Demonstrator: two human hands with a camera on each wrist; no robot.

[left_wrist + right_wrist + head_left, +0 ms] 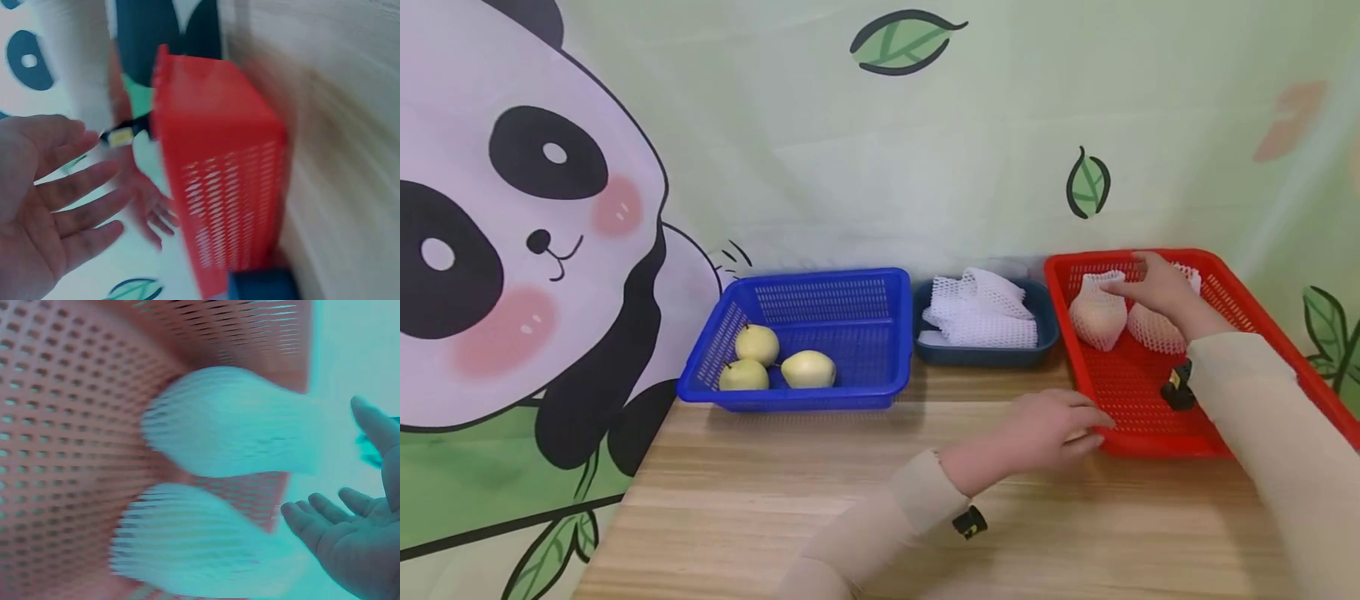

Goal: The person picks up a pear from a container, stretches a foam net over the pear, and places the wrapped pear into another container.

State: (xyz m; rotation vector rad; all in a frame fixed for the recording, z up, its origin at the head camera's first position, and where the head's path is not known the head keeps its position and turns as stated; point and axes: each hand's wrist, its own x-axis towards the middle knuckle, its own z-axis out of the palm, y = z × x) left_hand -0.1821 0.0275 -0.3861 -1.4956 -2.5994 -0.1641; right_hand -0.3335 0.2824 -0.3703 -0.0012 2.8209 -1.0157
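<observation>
Over the back of the red basket (pixel 1150 437), my right hand (pixel 1157 292) holds nothing, its fingers spread above two pears in white foam nets. One netted pear (pixel 1097 317) stands at the basket's left wall; the other netted pear (pixel 1153 329) sits to its right, partly behind my hand. The right wrist view has both, blurred, beside the loose fingers. My left hand (pixel 1037 433) is at the basket's front left corner, fingertips right by the rim. In the left wrist view its palm is bare and the fingers are relaxed.
A blue basket (pixel 820 400) at the left holds three pale yellow-green pears (pixel 808 369). Between the baskets, a dark teal bin (pixel 985 357) contains several white foam nets (pixel 992 325). The wooden table (pixel 737 500) ends at a panda-printed cloth (pixel 805 167) behind.
</observation>
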